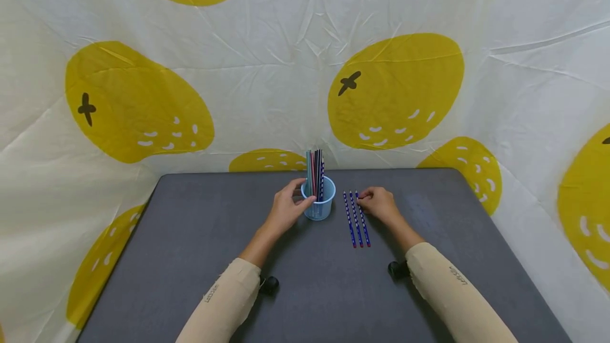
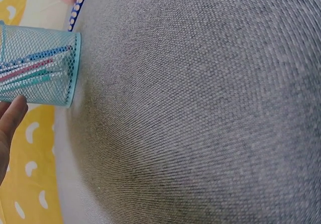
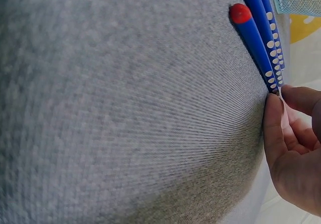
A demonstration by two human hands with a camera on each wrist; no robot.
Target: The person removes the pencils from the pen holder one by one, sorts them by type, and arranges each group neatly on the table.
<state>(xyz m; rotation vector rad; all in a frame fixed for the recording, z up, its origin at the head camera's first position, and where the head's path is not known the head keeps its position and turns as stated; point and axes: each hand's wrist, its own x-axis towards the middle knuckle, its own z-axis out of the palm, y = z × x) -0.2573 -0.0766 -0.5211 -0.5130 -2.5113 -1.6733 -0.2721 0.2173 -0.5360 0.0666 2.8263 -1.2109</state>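
Observation:
A light blue mesh pen holder (image 1: 318, 209) stands upright near the table's far edge, with several pencils and pens (image 1: 314, 173) in it. My left hand (image 1: 287, 206) holds the holder at its left side, thumb toward the front. In the left wrist view only part of that hand (image 2: 11, 126) shows at the holder's wall. Right of the holder, three blue pencils (image 1: 356, 221) with white dots and red ends lie side by side. My right hand (image 1: 378, 202) pinches the far tip of the rightmost pencil (image 3: 253, 45) between thumb and finger, close to the tabletop.
The dark grey table (image 1: 200, 247) has a far edge just behind the holder. Beyond it hangs a white cloth (image 1: 267, 94) with yellow fruit prints. Black wrist devices (image 1: 269, 285) stick out from both sleeves above the tabletop.

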